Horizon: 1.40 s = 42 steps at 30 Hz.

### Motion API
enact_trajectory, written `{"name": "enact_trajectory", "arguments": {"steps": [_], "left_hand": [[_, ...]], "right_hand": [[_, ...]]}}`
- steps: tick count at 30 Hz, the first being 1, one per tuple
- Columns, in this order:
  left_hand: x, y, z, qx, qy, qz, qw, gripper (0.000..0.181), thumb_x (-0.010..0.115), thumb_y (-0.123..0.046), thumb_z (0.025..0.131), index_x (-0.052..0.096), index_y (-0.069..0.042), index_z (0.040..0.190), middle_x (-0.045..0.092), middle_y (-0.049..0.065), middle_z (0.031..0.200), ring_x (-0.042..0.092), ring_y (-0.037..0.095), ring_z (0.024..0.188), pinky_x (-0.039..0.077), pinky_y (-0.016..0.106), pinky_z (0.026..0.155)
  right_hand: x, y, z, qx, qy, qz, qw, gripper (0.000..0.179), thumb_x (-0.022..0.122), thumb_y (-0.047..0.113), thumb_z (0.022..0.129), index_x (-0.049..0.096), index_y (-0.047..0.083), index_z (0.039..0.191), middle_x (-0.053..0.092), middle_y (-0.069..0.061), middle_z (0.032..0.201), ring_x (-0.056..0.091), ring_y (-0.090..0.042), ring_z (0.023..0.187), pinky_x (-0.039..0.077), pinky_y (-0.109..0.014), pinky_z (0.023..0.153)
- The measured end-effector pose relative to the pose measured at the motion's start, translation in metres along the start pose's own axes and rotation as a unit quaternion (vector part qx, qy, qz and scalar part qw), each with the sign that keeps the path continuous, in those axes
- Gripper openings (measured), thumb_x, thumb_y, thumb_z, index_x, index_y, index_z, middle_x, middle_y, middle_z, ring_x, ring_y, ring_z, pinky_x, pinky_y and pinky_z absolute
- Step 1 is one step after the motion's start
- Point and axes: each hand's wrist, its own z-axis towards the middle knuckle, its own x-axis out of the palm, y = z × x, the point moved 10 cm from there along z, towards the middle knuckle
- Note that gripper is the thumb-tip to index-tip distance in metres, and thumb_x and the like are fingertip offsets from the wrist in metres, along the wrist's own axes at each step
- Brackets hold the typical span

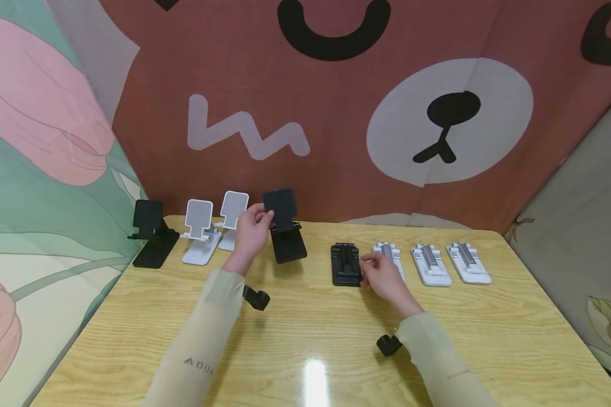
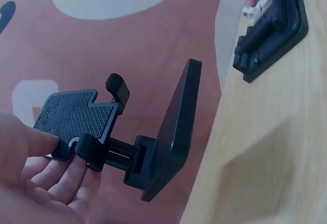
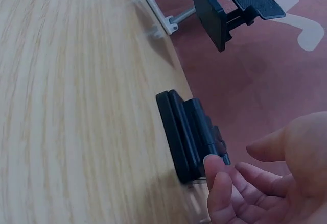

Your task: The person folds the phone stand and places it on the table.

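Observation:
My left hand (image 1: 252, 230) pinches the upper plate of an unfolded black phone stand (image 1: 281, 210), thumb on one face and fingers behind. Its base hangs above the tabletop, plain in the left wrist view, where the textured plate and two lower hooks show. A folded black phone stand (image 1: 345, 264) lies flat on the table, right of the raised one. Beside its right edge is my right hand (image 1: 383, 275), fingers loosely bent and thumb apart. In the right wrist view the fingertips (image 3: 214, 165) come very close to that stand; whether they touch it I cannot tell.
On the left stand an unfolded black stand (image 1: 155, 249) and two unfolded white stands (image 1: 199, 219), the second partly behind my left hand. Several folded white stands (image 1: 430, 264) lie in a row at the right. A printed cloth (image 1: 336, 169) hangs behind the wooden table (image 1: 285, 339).

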Motion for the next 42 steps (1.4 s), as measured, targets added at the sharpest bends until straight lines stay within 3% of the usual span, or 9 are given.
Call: {"name": "enact_trajectory", "arguments": {"steps": [8, 20, 30, 37, 42], "left_hand": [[0.007, -0.014, -0.008, 0.026, 0.008, -0.008, 0.9996, 0.021, 0.058, -0.004, 0.103, 0.063, 0.010, 0.118, 0.071, 0.025, 0.102, 0.068, 0.029, 0.084, 0.052, 0.024, 0.077], [0.019, -0.035, -0.025, 0.049, 0.025, -0.045, 0.9975, 0.018, 0.060, -0.002, 0.102, 0.064, 0.010, 0.115, 0.071, 0.022, 0.097, 0.068, 0.021, 0.080, 0.053, 0.025, 0.077], [0.030, -0.047, -0.042, 0.052, 0.052, -0.070, 0.9949, 0.018, 0.060, -0.001, 0.101, 0.064, 0.009, 0.115, 0.071, 0.023, 0.100, 0.069, 0.027, 0.084, 0.054, 0.027, 0.080], [0.038, -0.051, -0.049, 0.064, 0.058, -0.087, 0.9925, 0.016, 0.059, 0.003, 0.100, 0.062, 0.012, 0.112, 0.070, 0.023, 0.097, 0.068, 0.017, 0.081, 0.056, 0.028, 0.079], [0.043, -0.053, -0.054, 0.071, 0.066, -0.087, 0.9915, 0.015, 0.060, 0.002, 0.100, 0.063, 0.012, 0.112, 0.070, 0.022, 0.097, 0.068, 0.021, 0.084, 0.057, 0.032, 0.081]], "right_hand": [[0.001, 0.016, -0.006, -0.027, 0.008, 0.025, 0.9993, 0.033, 0.050, 0.018, 0.109, 0.056, -0.003, 0.133, 0.061, -0.017, 0.099, 0.068, -0.025, 0.074, 0.056, -0.042, 0.069], [0.010, 0.042, -0.018, -0.058, 0.028, 0.062, 0.9960, 0.033, 0.052, 0.016, 0.108, 0.056, -0.005, 0.133, 0.065, -0.019, 0.099, 0.068, -0.025, 0.073, 0.057, -0.040, 0.071], [0.021, 0.055, -0.028, -0.044, 0.054, 0.106, 0.9919, 0.036, 0.052, 0.021, 0.108, 0.056, -0.005, 0.133, 0.066, -0.019, 0.098, 0.068, -0.029, 0.075, 0.057, -0.049, 0.077], [0.030, 0.059, -0.032, -0.038, 0.066, 0.134, 0.9881, 0.033, 0.047, 0.022, 0.110, 0.059, -0.004, 0.127, 0.064, -0.019, 0.097, 0.067, -0.036, 0.077, 0.057, -0.045, 0.074], [0.036, 0.062, -0.038, -0.031, 0.081, 0.151, 0.9847, 0.036, 0.050, 0.026, 0.109, 0.058, -0.004, 0.128, 0.062, -0.017, 0.099, 0.067, -0.036, 0.079, 0.057, -0.043, 0.075]]}}
